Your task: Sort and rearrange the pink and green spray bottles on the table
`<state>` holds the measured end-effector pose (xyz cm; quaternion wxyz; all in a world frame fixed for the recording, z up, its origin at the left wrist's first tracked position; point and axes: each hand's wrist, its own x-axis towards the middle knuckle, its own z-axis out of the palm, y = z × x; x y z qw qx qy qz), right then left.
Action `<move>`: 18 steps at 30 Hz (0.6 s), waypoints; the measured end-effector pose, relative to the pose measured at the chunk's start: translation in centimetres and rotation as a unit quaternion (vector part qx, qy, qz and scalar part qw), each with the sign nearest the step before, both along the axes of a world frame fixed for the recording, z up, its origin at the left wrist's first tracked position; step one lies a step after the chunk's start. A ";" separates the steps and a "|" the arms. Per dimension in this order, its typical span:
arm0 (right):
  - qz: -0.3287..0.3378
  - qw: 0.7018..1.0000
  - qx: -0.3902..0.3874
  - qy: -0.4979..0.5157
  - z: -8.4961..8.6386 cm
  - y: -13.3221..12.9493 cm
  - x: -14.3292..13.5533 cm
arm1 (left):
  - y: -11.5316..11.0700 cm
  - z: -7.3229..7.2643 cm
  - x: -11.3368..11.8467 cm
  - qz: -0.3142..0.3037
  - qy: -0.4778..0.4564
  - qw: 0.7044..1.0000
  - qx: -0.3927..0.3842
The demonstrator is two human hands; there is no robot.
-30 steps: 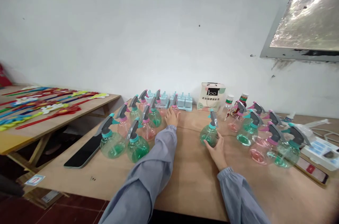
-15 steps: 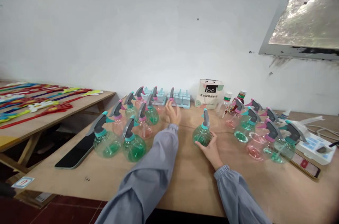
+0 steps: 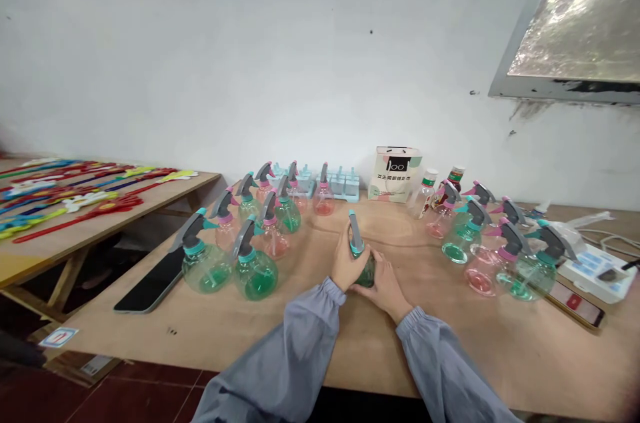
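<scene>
Both of my hands hold one green spray bottle (image 3: 369, 271) with a grey and turquoise spray head, upright in the middle of the table. My left hand (image 3: 347, 261) is closed around its left side and neck, below the head. On the right of the body, my right hand (image 3: 387, 286) wraps the round base, hiding much of it. Left of my hands stand several green and pink spray bottles, the nearest a green spray bottle (image 3: 257, 274). A pink spray bottle (image 3: 324, 201) stands farther back, apart from the hands.
More spray bottles, such as a pink one (image 3: 483, 276), stand at the right. Behind are pale blue moulds (image 3: 345, 184), a paper bag (image 3: 394, 175) and two bottles. Phones (image 3: 150, 284) lie at both sides. A power strip (image 3: 597, 274) is at far right.
My left hand has left the pink spray bottle at the back and come onto the green one. My right hand has brought the green bottle slightly left.
</scene>
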<state>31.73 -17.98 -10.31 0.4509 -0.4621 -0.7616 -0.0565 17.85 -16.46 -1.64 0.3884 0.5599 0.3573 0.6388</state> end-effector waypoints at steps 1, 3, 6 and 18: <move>0.007 1.000 0.006 0.003 0.6 -0.3 0.3 | 0.2 0.0 -0.2 0.022 0.014 1.000 -0.001; -0.018 0.998 0.041 0.043 2.1 -1.0 1.8 | 0.7 0.2 -1.1 0.003 0.016 1.000 -0.027; -0.183 0.954 0.174 0.162 4.5 -1.9 6.5 | 1.4 1.0 -3.1 -0.113 -0.038 0.989 -0.083; -0.485 0.816 0.223 0.220 4.0 -1.5 19.6 | 1.3 2.2 -4.6 -0.223 -0.175 0.946 -0.155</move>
